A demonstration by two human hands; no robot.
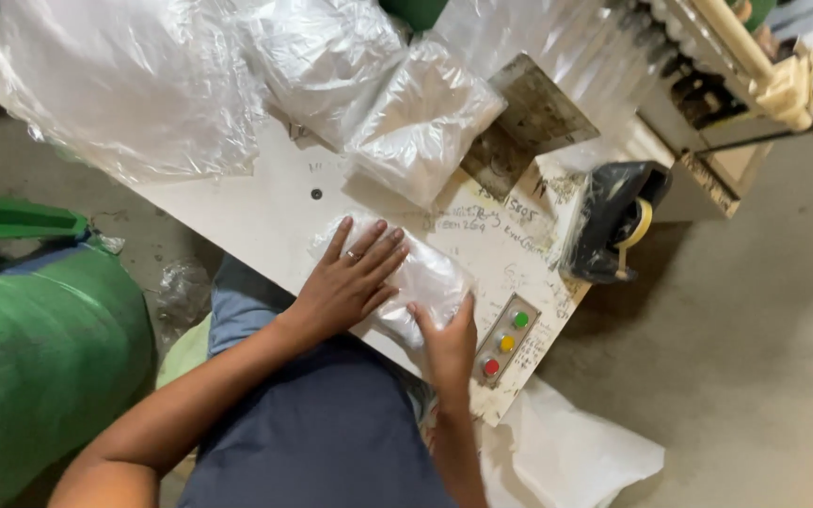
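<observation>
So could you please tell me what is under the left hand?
The left hand lies flat on a clear plastic packet on the white table; the packet's contents are unclear.
</observation>
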